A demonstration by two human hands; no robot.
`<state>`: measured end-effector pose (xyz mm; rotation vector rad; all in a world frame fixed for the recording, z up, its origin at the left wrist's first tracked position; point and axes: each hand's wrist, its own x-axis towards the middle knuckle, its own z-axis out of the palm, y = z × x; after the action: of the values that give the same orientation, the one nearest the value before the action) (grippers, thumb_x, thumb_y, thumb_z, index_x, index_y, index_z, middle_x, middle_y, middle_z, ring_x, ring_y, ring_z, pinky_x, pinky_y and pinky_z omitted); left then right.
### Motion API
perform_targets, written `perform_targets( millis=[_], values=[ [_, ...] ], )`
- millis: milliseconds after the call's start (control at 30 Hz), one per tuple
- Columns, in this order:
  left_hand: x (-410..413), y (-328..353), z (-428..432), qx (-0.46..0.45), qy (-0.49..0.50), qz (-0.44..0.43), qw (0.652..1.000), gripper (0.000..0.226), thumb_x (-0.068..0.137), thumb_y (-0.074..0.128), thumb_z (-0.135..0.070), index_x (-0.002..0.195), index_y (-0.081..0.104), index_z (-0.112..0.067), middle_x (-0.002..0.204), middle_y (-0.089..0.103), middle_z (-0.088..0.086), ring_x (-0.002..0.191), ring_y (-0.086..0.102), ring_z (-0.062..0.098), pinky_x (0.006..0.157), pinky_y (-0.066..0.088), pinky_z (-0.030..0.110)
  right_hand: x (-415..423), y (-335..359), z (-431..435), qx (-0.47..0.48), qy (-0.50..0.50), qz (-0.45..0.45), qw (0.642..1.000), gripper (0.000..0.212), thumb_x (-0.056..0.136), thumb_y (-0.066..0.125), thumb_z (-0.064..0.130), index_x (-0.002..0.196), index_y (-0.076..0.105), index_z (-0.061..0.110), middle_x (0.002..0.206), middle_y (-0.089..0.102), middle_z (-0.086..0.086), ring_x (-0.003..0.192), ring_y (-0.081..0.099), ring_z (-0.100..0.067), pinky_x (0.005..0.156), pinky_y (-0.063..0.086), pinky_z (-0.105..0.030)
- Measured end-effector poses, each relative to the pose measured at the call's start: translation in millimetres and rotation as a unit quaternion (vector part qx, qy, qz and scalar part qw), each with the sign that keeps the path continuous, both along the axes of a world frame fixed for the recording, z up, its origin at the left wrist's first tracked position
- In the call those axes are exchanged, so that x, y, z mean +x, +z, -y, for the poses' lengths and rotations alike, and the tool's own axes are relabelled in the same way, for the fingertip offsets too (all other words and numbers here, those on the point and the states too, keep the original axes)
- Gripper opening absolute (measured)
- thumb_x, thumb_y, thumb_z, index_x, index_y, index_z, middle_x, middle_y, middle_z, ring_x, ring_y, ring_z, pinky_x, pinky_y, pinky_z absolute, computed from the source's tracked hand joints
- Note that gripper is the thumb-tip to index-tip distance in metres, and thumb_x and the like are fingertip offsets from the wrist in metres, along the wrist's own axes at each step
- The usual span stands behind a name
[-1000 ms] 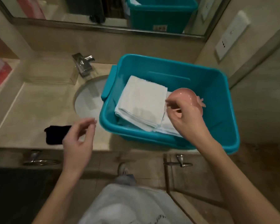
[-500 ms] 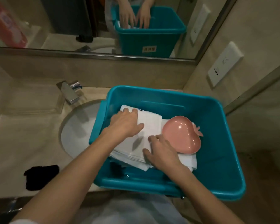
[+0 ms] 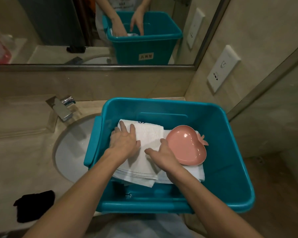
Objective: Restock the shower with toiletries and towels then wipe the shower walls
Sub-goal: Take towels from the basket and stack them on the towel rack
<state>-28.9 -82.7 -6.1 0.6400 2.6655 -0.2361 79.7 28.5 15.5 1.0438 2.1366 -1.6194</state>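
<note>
Left hand (image 3: 125, 141) lies flat on the top folded white towel (image 3: 150, 134), palm down, with its fingers spread, straight and pointing away from the person. It presses on the cloth and is not curled round anything.

Just to its right, the right hand (image 3: 162, 155) rests on the same towel near the towel's right edge. Its thumb is stretched out leftward toward the left hand and its index finger reaches forward. The other fingers are hidden behind the hand, so whether they tuck under the towel's edge cannot be told. What shows of this hand is spread, not closed. The two hands are near each other but apart, with a strip of towel between them.

More white cloth (image 3: 193, 172) lies under the top towel and sticks out below and right of the right hand. A pink fruit-shaped dish (image 3: 187, 146) sits on that cloth, touching or just beside the right hand's far side.

All of this lies inside a teal plastic bin (image 3: 230, 152) that surrounds both hands and stands on a beige counter (image 3: 15, 160).

Left of the left forearm is a white sink (image 3: 72, 145), with a chrome tap (image 3: 62, 109) beyond it. A black cloth (image 3: 34, 206) lies on the counter nearer the person. Ahead of the hands, a mirror (image 3: 41, 31) reflects the bin and both hands, and a white wall socket (image 3: 223, 67) sits up to the right.
</note>
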Motion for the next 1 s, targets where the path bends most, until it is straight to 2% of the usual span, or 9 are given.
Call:
perform_targets(
  millis=[67,167,267,467,633,733,833,933,1000],
  values=[
    [-0.3,-1.1,-0.2,-0.004,-0.004,-0.004,1.0,0.074,0.101,0.031,-0.054,0.159,0.005,-0.016,0.164,0.0,0.029,0.144,0.027,0.045,0.116,0.03,0.049,-4.1,-3.9,2.6,-0.058,-0.111,-0.02,0.992,0.058,0.089,0.064,0.024,0.138,0.036,0.014,0.119,0.058,0.003,0.102,0.059,-0.016,0.08,0.047,-0.03],
    [-0.9,-4.0,-0.2,-0.013,-0.012,-0.017,1.0,0.074,0.101,0.028,-0.055,0.159,0.004,-0.016,0.164,0.001,0.029,0.143,0.028,0.045,0.115,0.031,0.049,-11.0,-5.8,9.3,-0.167,-0.267,-0.014,0.949,0.045,0.083,0.065,0.024,0.121,0.058,0.0,0.096,0.065,-0.008,0.082,0.061,-0.023,0.067,0.045,-0.03],
    [-0.7,-5.1,0.0,-0.009,-0.013,-0.017,1.0,0.074,0.101,0.029,-0.054,0.159,0.004,-0.015,0.164,0.0,0.029,0.145,0.026,0.045,0.116,0.029,0.049,-11.4,-0.4,10.0,-0.167,-0.252,0.016,0.953,0.017,0.092,0.063,0.02,0.089,0.057,0.005,0.079,0.061,-0.009,0.066,0.057,-0.021,0.054,0.04,-0.024],
    [-2.3,-4.5,3.4,0.069,0.002,-0.018,0.997,0.062,0.098,0.039,-0.05,0.149,0.026,-0.018,0.161,0.018,0.026,0.133,0.041,0.041,0.107,0.039,0.048,-9.5,3.2,-2.9,-0.091,-0.191,0.004,0.977,0.013,0.092,0.066,0.015,0.098,0.064,0.004,0.074,0.065,-0.006,0.061,0.059,-0.015,0.04,0.041,-0.015],
    [-4.9,-1.0,8.3,0.185,0.039,0.022,0.982,0.05,0.098,0.038,-0.049,0.135,0.038,-0.016,0.136,0.05,0.016,0.119,0.052,0.035,0.092,0.045,0.045,3.8,24.1,-26.7,-0.012,-0.141,-0.023,0.99,0.007,0.087,0.066,0.012,0.09,0.065,0.007,0.07,0.067,-0.002,0.054,0.06,-0.01,0.044,0.043,-0.017],
    [-4.6,-0.8,5.2,0.171,0.018,-0.016,0.985,0.037,0.098,0.046,-0.041,0.122,0.044,-0.013,0.12,0.064,0.015,0.11,0.059,0.035,0.087,0.043,0.042,13.6,31.1,-46.3,0.021,-0.083,0.021,0.996,0.004,0.087,0.067,0.014,0.088,0.063,0.012,0.077,0.067,-0.001,0.063,0.061,-0.012,0.054,0.05,-0.021],
    [-5.8,-1.5,-2.7,0.144,0.026,-0.034,0.989,0.029,0.096,0.048,-0.036,0.114,0.049,-0.013,0.117,0.066,0.014,0.107,0.061,0.034,0.088,0.042,0.04,13.8,22.2,-58.4,0.035,-0.075,0.052,0.995,0.02,0.082,0.07,0.027,0.098,0.066,0.015,0.093,0.07,-0.004,0.081,0.065,-0.019,0.076,0.056,-0.035],
    [-9.9,-0.4,-5.9,0.188,0.081,-0.01,0.979,0.019,0.096,0.05,-0.029,0.103,0.049,-0.012,0.112,0.067,0.013,0.102,0.062,0.034,0.082,0.042,0.039,8.0,11.9,-60.8,0.013,-0.113,0.05,0.992,0.039,0.073,0.069,0.047,0.095,0.069,0.015,0.09,0.072,-0.003,0.085,0.068,-0.022,0.082,0.055,-0.036],
    [-12.4,1.7,-6.0,0.217,0.126,0.033,0.968,0.016,0.094,0.051,-0.027,0.098,0.046,-0.012,0.111,0.066,0.013,0.102,0.062,0.035,0.084,0.044,0.039,3.8,5.4,-60.7,-0.003,-0.139,0.045,0.989,0.038,0.072,0.068,0.041,0.094,0.07,0.01,0.08,0.07,-0.004,0.077,0.067,-0.024,0.078,0.056,-0.038]
  ],
)
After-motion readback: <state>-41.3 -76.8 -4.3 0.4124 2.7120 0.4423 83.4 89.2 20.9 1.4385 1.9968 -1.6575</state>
